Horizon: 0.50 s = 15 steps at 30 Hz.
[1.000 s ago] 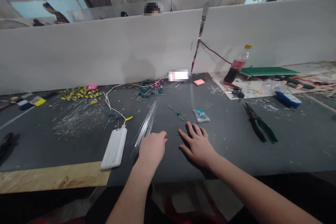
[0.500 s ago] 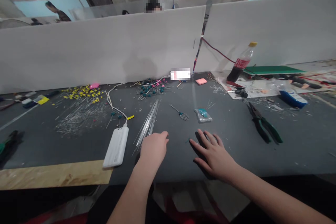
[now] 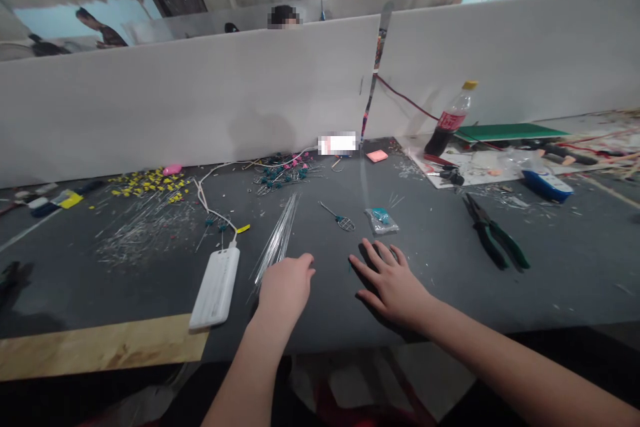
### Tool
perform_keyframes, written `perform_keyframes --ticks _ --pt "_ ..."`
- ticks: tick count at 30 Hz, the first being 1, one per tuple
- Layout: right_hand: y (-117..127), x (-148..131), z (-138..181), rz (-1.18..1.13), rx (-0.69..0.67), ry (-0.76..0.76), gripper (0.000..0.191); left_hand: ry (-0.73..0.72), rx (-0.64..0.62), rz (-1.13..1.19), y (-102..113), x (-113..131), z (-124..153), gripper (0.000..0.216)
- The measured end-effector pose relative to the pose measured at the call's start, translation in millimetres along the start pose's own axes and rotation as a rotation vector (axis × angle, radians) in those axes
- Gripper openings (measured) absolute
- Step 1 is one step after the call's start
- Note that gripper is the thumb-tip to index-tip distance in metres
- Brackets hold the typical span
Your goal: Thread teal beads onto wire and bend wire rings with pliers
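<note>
My left hand (image 3: 286,287) rests on the dark table with its fingers curled, just right of a bundle of thin straight silver wires (image 3: 278,233). Its fingertips are mostly hidden, so what they hold, if anything, does not show. Palm down, my right hand (image 3: 393,283) lies with fingers spread, its index fingertip by a tiny green bit (image 3: 350,267). Beyond the hands is a small wire piece with a looped mesh-like head (image 3: 345,222) and a teal binding. Right of it lies a clear plastic packet (image 3: 384,223) with teal contents.
Green-handled pliers (image 3: 493,233) lie to the right, a white power bank (image 3: 216,290) with a cable to the left. Yellow pieces (image 3: 145,183), loose wire bits (image 3: 150,230) and teal-and-pink wire pieces (image 3: 280,177) are scattered behind. A cola bottle (image 3: 450,120) stands near the white partition (image 3: 200,100).
The view has shifted slightly to the right. My right hand has slid a little forward and left, nearer the packet. My left hand keeps its place beside the wires.
</note>
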State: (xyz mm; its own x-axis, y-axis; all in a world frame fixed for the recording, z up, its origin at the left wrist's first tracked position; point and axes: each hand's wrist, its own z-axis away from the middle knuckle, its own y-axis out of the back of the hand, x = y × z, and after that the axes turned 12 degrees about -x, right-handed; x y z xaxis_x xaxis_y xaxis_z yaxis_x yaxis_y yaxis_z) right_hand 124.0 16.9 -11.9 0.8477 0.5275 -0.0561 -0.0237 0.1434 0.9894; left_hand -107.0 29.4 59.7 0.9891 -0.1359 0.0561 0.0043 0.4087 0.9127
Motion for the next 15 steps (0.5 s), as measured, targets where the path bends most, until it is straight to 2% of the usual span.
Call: perform_keyframes --ticks 4,7,15 --pt "-5.8 5.1 33.0 -0.007 -0.023 0.008 0.06 -0.003 0.002 0.008 -0.4 0.2 0.7 0.022" --pt "-5.8 8.7 38.9 -0.021 -0.03 0.022 0.06 -0.007 -0.008 0.004 0.0 1.7 0.6 0.022" --pt "7.9 -2.0 -3.7 -0.035 -0.023 0.104 0.061 0.006 -0.019 -0.018 1.2 3.7 -0.4 0.024"
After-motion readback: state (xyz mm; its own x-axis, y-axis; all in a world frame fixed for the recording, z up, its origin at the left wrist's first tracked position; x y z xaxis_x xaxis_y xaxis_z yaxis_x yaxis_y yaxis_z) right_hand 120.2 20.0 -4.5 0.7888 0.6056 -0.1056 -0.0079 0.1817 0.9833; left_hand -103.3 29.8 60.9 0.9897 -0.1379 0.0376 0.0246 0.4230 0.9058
